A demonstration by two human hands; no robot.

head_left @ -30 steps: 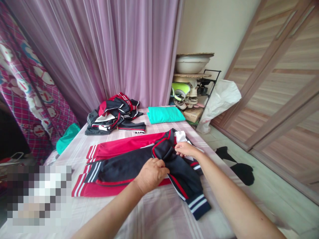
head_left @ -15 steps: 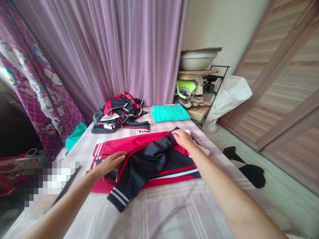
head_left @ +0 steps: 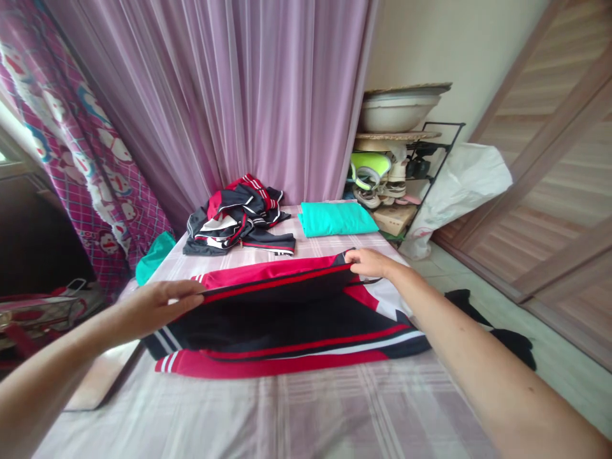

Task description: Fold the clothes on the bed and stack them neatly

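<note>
A navy, red and white track jacket (head_left: 282, 322) lies lengthwise across the bed. My left hand (head_left: 167, 303) pinches the red-trimmed edge of its dark sleeve toward the cuff end, at the left. At the other end my right hand (head_left: 370, 262) grips the same edge near the shoulder. Between both hands the edge is drawn straight and slightly raised. Red fabric with white-striped cuffs shows along the far and near sides, and a white panel lies under my right wrist.
The bed (head_left: 296, 421) has a pale plaid sheet. Further back are a heap of similar sportswear (head_left: 234, 220) and a folded turquoise cloth (head_left: 337, 218). A flat device (head_left: 102, 379) lies left, partly behind my forearm. A shoe rack (head_left: 442, 162) stands beyond the right edge.
My left hand has moved left and taken the sleeve edge toward its cuff. The sleeve, bunched diagonally before, now stretches straight across the jacket. My right hand keeps its hold.
</note>
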